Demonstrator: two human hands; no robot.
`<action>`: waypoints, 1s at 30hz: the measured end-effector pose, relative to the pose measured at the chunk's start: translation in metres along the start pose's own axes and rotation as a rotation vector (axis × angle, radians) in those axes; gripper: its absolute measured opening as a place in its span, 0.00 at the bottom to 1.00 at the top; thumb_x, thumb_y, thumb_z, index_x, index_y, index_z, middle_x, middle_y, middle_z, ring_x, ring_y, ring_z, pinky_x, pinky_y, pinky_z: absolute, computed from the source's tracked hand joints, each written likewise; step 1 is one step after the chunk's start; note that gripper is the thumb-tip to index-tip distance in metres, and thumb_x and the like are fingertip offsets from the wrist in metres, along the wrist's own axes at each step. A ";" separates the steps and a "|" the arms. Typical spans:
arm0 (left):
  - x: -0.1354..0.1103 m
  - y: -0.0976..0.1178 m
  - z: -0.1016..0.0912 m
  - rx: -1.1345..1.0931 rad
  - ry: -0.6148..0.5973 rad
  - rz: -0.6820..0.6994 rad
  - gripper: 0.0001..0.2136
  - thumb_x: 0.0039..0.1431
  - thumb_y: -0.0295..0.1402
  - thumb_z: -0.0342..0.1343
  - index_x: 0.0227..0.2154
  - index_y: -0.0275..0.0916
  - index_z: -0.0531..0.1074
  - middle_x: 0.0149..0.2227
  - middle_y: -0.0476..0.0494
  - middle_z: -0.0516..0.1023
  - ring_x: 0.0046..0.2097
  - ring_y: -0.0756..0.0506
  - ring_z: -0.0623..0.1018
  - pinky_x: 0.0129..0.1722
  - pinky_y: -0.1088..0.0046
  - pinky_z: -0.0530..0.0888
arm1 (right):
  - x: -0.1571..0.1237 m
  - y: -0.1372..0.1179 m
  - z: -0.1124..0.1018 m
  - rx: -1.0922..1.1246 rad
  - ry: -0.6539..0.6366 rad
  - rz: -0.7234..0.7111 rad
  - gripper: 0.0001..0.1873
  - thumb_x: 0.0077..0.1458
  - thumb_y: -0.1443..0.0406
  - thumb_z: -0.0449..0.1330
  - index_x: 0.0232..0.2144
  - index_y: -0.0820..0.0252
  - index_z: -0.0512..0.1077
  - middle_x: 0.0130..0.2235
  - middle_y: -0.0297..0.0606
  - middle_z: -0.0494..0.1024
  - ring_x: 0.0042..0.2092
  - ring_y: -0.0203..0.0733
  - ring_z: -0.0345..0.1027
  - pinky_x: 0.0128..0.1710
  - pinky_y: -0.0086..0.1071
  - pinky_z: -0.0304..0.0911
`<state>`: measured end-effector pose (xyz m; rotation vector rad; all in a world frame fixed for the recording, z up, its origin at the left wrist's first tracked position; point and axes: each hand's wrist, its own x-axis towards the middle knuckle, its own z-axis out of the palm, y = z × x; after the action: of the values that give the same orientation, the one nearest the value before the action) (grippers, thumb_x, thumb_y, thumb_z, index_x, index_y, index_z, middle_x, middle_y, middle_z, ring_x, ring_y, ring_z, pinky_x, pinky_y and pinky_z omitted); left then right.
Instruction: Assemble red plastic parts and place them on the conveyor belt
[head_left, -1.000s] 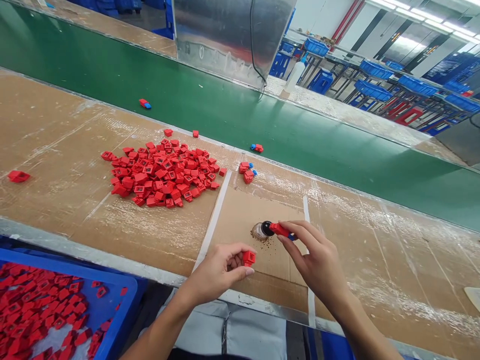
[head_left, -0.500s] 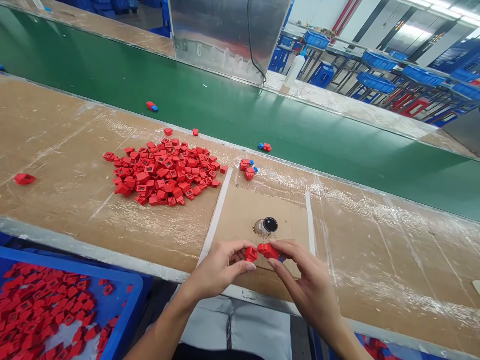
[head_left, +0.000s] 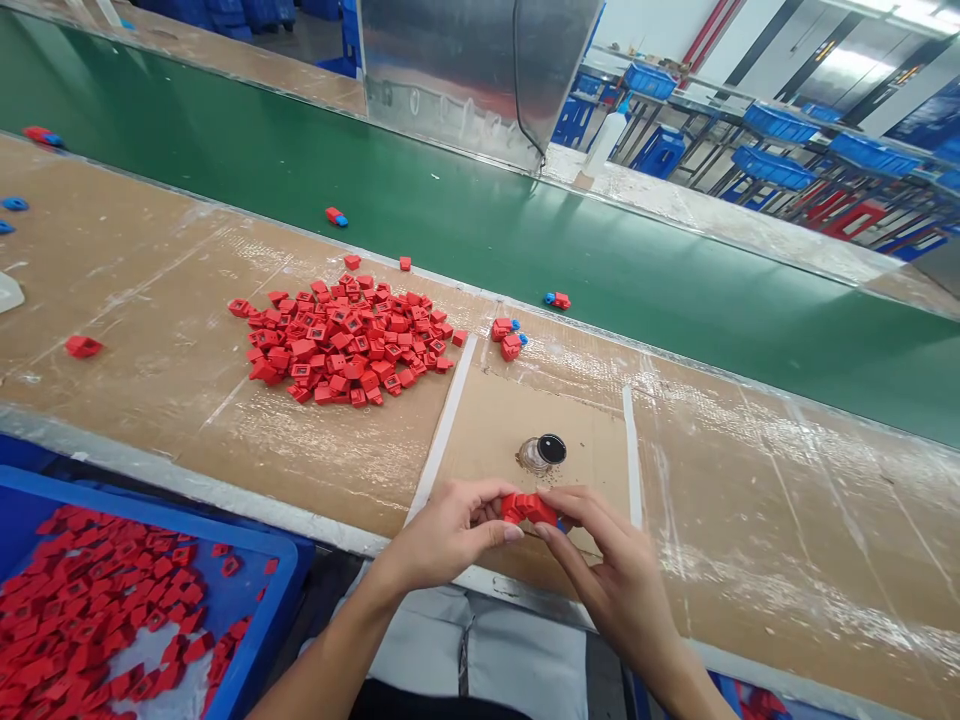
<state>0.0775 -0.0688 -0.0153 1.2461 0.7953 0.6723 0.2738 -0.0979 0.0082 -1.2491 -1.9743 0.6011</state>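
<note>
Between thumb and fingers, my left hand [head_left: 459, 532] pinches a small red plastic piece [head_left: 513, 508]. My right hand [head_left: 600, 545] grips another red plastic piece [head_left: 538, 509], with a bit of blue showing behind it near the fingers. The two red pieces touch end to end above the table's front edge. Just beyond them, a small clear jar with a black top [head_left: 551, 449] stands on a cardboard sheet [head_left: 495, 415]. A large pile of red pieces [head_left: 352, 340] lies to the left, and two red-and-blue pieces [head_left: 511, 345] sit beyond the cardboard.
A green conveyor belt [head_left: 465, 215] runs behind the table, carrying a few red-and-blue pieces [head_left: 337, 217]. At lower left stands a blue tray [head_left: 289, 570] full of red pieces; part of another bin [head_left: 720, 690] shows at lower right. A white bottle [head_left: 606, 140] stands across the belt.
The two red pieces, apart before, have come together end to end between my hands. Pieces on the belt have shifted slightly right in view, as has the whole scene.
</note>
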 end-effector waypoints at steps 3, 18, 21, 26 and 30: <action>-0.001 0.003 -0.002 0.045 -0.030 -0.007 0.09 0.61 0.32 0.55 0.42 0.36 0.76 0.29 0.51 0.70 0.31 0.50 0.66 0.32 0.76 0.63 | -0.002 0.001 0.002 0.019 -0.036 0.008 0.12 0.63 0.70 0.58 0.48 0.54 0.71 0.43 0.38 0.75 0.44 0.39 0.71 0.42 0.29 0.68; 0.002 0.008 -0.006 0.155 -0.130 -0.145 0.05 0.59 0.30 0.52 0.33 0.36 0.71 0.21 0.54 0.66 0.25 0.52 0.65 0.24 0.78 0.61 | -0.009 0.005 0.009 0.057 -0.125 -0.005 0.13 0.65 0.72 0.52 0.48 0.55 0.70 0.39 0.38 0.70 0.38 0.38 0.68 0.37 0.29 0.65; 0.002 0.010 -0.007 0.216 -0.144 -0.136 0.04 0.59 0.29 0.51 0.31 0.37 0.70 0.22 0.54 0.66 0.25 0.52 0.65 0.25 0.78 0.61 | -0.009 0.004 0.008 0.042 -0.155 -0.004 0.12 0.66 0.72 0.51 0.48 0.56 0.69 0.38 0.38 0.69 0.37 0.38 0.67 0.36 0.29 0.65; 0.003 0.008 -0.009 0.257 -0.157 -0.119 0.04 0.59 0.29 0.50 0.32 0.37 0.70 0.24 0.54 0.66 0.26 0.51 0.65 0.25 0.78 0.60 | -0.006 0.000 0.007 -0.003 -0.191 -0.001 0.10 0.67 0.71 0.50 0.45 0.56 0.69 0.38 0.39 0.69 0.35 0.38 0.66 0.34 0.30 0.64; 0.002 0.002 -0.010 0.187 -0.160 -0.134 0.05 0.60 0.29 0.49 0.32 0.37 0.69 0.26 0.52 0.67 0.28 0.51 0.66 0.26 0.77 0.61 | -0.003 -0.007 0.006 -0.050 -0.177 0.006 0.10 0.67 0.70 0.48 0.41 0.58 0.70 0.36 0.38 0.69 0.33 0.37 0.65 0.32 0.29 0.64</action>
<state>0.0705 -0.0613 -0.0148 1.3833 0.8138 0.3917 0.2662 -0.1033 0.0080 -1.2691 -2.1432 0.6898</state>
